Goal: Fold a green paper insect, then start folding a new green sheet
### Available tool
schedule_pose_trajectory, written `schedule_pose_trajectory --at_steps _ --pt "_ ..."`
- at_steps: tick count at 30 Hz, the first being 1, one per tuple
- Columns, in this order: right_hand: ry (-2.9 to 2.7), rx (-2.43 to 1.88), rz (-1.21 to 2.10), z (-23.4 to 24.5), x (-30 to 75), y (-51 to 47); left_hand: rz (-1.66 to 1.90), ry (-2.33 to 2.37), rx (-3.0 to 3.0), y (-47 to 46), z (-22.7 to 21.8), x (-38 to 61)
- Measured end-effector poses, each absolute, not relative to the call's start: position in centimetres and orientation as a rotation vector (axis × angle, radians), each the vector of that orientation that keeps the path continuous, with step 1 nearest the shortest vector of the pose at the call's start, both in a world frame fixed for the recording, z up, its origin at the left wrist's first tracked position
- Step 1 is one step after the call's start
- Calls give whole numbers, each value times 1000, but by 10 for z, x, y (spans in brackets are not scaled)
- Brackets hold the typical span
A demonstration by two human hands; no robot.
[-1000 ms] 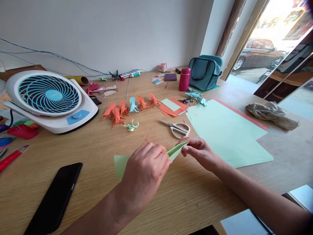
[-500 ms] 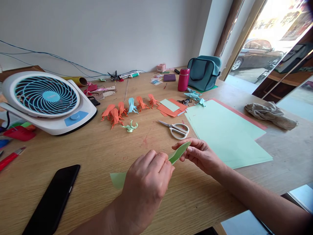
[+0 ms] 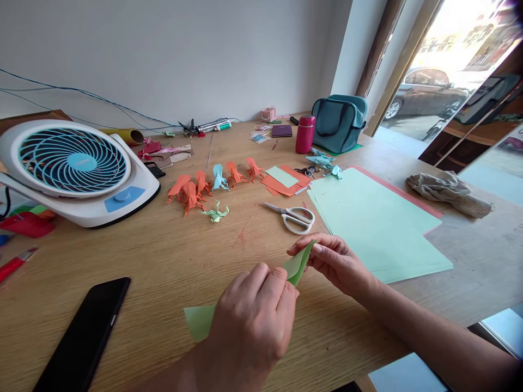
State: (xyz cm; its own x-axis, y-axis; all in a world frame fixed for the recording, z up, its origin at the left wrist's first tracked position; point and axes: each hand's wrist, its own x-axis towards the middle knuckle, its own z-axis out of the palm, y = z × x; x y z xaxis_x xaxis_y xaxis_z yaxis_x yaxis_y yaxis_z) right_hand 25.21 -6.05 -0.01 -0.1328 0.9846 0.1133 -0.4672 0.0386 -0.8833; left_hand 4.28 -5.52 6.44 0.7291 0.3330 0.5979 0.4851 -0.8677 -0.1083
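Left hand (image 3: 255,318) and right hand (image 3: 337,261) both pinch one curled sheet of pale-green paper (image 3: 299,264) over the brown wooden table (image 3: 155,247), nearer than the white-handled metal scissors (image 3: 287,212).

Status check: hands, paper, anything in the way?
Left hand gripping green paper; right hand pinching its far end. Paper bent over between them. Possible snag: scissors lying just beyond right hand.
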Motion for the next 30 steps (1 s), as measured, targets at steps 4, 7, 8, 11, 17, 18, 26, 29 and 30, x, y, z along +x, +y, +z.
schedule_pose_trajectory --at_steps 4,7,8,11,17,18,26,29,30 --pt "-976 -746 1442 0 252 -61 -843 -632 -2688 -57 63 43" --pt "-964 -763 1447 -1 253 -61 -871 -623 -2671 -58 63 43" --pt "-963 -764 1449 -1 253 -61 -881 -617 -2665 -59 63 43" --pt "-970 -751 1450 -2 253 -61 -895 -610 -2664 -59 62 43" --pt "-991 -727 1442 -2 253 -62 -921 -599 -2660 -59 61 46" --pt "-992 -724 1441 -1 253 -61 -920 -599 -2662 -59 61 46" --pt "-1004 -720 1437 -1 253 -61 -934 -602 -2677 -59 61 45" --pt "-1006 -723 1433 0 252 -61 -937 -594 -2676 -59 60 44" --pt "-1006 -724 1432 0 252 -61 -947 -595 -2670 -59 60 45"
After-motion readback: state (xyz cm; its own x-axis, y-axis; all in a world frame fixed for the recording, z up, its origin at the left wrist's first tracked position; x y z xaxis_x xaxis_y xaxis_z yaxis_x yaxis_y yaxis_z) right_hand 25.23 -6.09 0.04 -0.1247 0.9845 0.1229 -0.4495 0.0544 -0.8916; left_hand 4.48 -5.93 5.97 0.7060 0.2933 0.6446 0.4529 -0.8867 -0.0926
